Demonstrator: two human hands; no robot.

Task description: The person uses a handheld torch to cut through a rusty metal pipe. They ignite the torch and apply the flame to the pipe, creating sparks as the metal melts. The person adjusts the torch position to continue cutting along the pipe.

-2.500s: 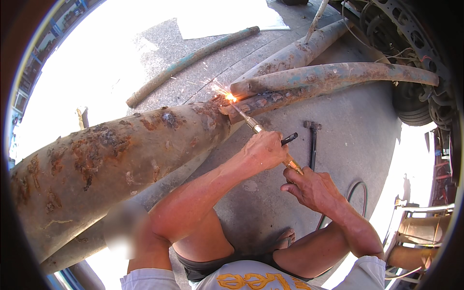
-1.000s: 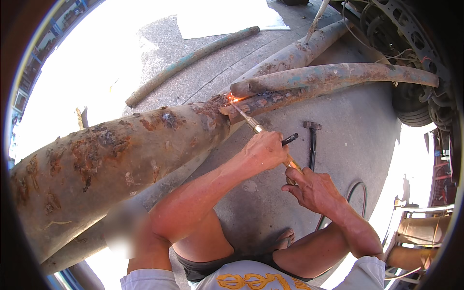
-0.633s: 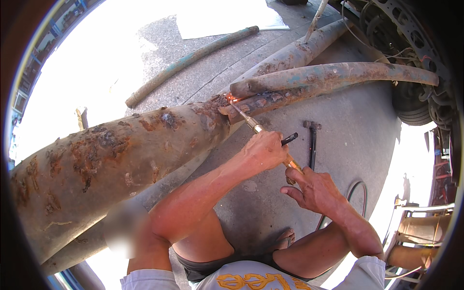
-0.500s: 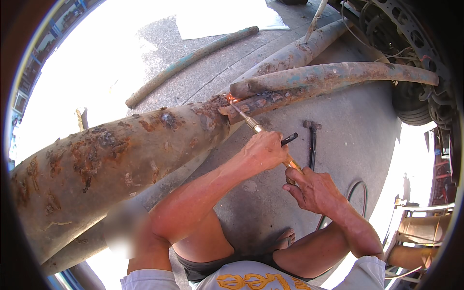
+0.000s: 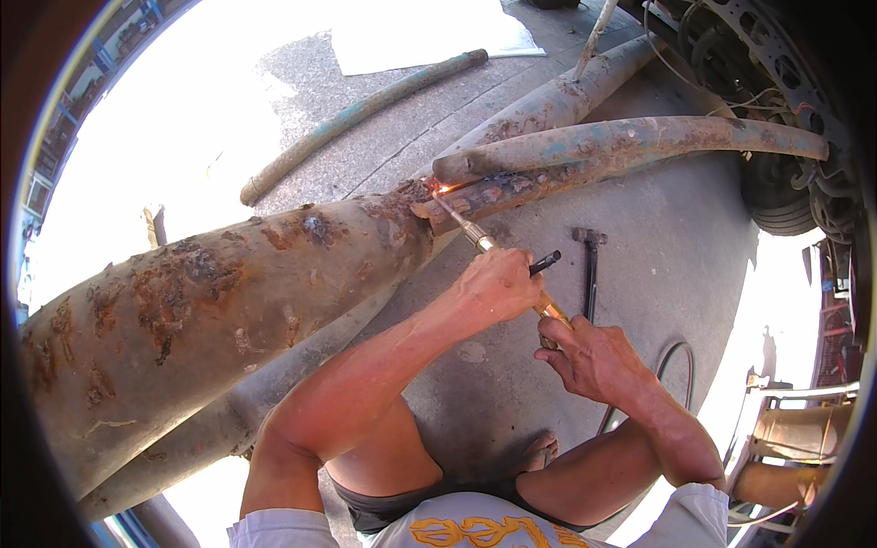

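My left hand (image 5: pixel 499 285) is closed round the front of a brass-coloured gas torch (image 5: pixel 477 236). A short black rod (image 5: pixel 545 263) sticks out beside its knuckles; its other end is hidden. Farther back, the fingers of my right hand (image 5: pixel 598 361) wrap the torch body. The torch tip meets a glowing orange spot (image 5: pixel 444 188) at the joint where a thick rusty pipe (image 5: pixel 228 274) meets thinner pipes. The upper thin pipe (image 5: pixel 630 142) lies over a rust-scaled lower one (image 5: pixel 521 190), its near end close to the glow.
On the concrete to the right of the torch lies a hammer (image 5: pixel 590 274). A dark hose (image 5: pixel 690 374) loops beside my right forearm. Beyond the joint are a loose pipe (image 5: pixel 365 119) and a white sheet (image 5: pixel 429 36). Machinery with a tyre (image 5: pixel 781 205) stands far right; gas cylinders (image 5: pixel 795 434) rest at lower right.
The glow at the torch tip is brighter and stretches a little to the right along the gap between the thin pipes. Both hands keep nearly the same place and grip.
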